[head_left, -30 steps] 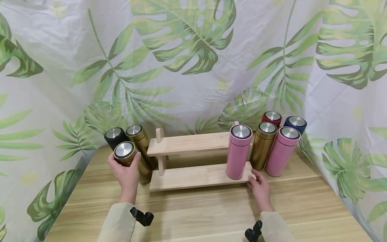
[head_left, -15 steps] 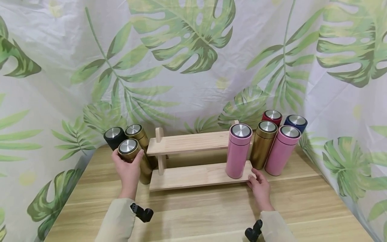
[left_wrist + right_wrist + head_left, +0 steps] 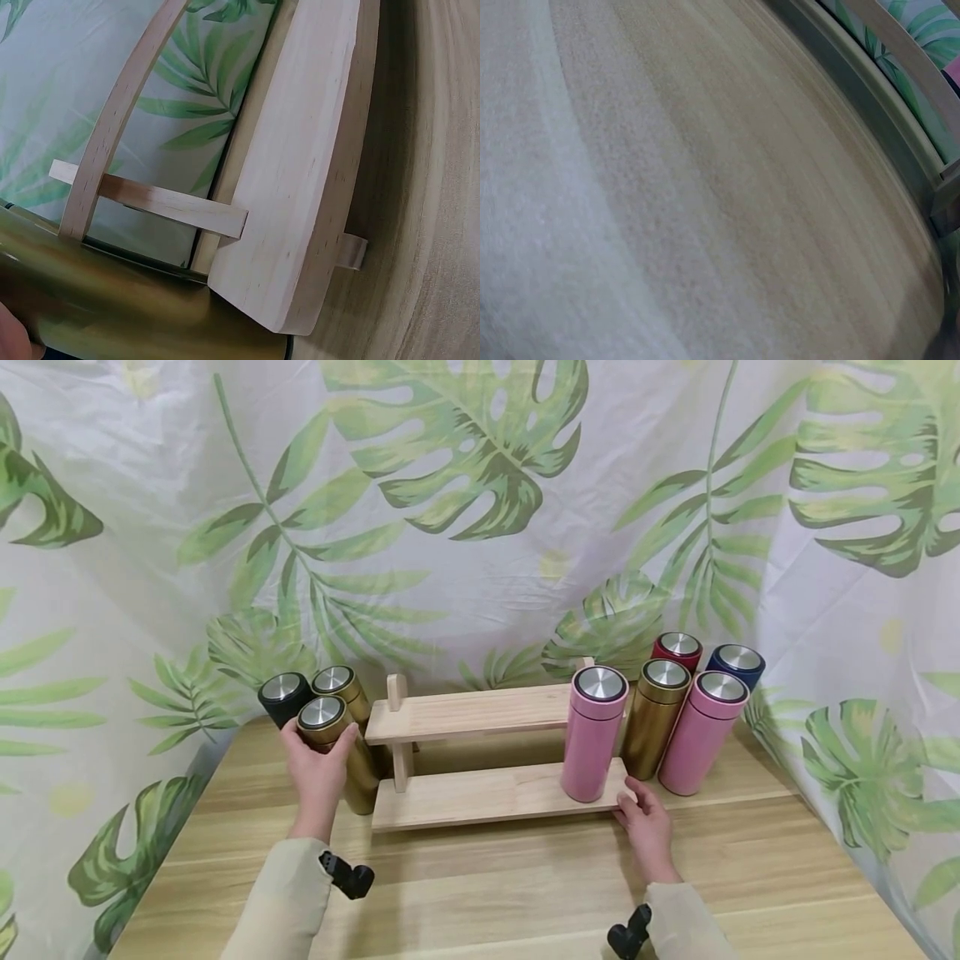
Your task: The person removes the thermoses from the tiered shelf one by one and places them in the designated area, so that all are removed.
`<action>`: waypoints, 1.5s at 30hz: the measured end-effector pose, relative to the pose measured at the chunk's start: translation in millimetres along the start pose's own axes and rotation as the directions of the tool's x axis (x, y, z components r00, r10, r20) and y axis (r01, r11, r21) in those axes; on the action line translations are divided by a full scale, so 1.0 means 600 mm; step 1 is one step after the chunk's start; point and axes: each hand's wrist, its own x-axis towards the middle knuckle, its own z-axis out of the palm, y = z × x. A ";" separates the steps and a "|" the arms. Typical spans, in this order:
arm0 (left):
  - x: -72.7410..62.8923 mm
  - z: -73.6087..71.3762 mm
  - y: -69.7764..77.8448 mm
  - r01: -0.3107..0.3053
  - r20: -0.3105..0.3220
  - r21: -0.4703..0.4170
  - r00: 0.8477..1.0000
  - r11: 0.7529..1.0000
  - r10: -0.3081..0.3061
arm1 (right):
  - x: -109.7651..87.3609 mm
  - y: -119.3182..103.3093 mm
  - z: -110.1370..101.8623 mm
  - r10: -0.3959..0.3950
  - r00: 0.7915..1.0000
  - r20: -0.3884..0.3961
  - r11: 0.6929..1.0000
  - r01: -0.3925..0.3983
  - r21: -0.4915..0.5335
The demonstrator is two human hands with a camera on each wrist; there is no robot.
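Two hands at work. Left hand (image 3: 318,774) wrapped around gold flask (image 3: 335,752), at nine o'clock of wooden rack (image 3: 480,793), beside black flask (image 3: 282,697). Right hand (image 3: 645,822), fingers relaxed, touches rack's four o'clock corner, near pink flask (image 3: 592,733) standing on lower shelf.

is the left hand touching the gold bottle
Touching. The head view shows the left hand with fingers and thumb wrapped round the front gold bottle, just under its steel cap.
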 end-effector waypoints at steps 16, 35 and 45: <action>-0.006 0.004 0.016 -0.157 -0.091 -0.024 0.984 0.987 0.154 | 0.004 0.001 -0.002 -0.002 1.000 0.028 1.000 0.002 0.014; -0.086 0.070 0.124 -0.485 0.107 -0.258 0.845 0.836 0.524 | 0.000 -0.001 0.001 0.002 1.000 0.001 1.000 -0.002 0.001; -0.125 0.127 0.156 -0.384 0.299 -0.433 0.793 0.816 0.531 | 0.002 0.000 0.000 0.012 1.000 0.013 1.000 -0.012 0.005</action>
